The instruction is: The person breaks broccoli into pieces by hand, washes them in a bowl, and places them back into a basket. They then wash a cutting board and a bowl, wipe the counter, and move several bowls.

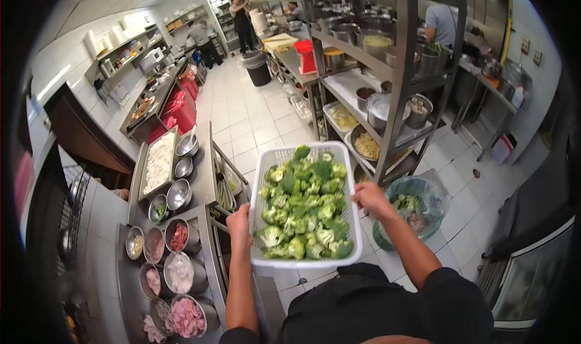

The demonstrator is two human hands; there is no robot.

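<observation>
A white perforated plastic basket (pixel 305 263) is held out in front of my body, level with my waist. Cut broccoli florets (pixel 305 205) fill it in a loose heap. My left hand (pixel 239 221) grips the basket's left side, fingers curled at the rim and partly hidden. On the opposite side, my right hand (pixel 370 198) is closed on the right rim. Below my right forearm stands a bin with a clear liner (pixel 437 208), holding green scraps.
Left, a steel counter (pixel 209 265) bears metal pots of raw meat (pixel 187 317), several bowls (pixel 179 194) and a tray of white food (pixel 159 165). A steel shelf rack (pixel 396 95) with pots stands right. Ahead, tiled floor (pixel 239 108) leads to a black bin (pixel 256 71) and a person (pixel 242 26).
</observation>
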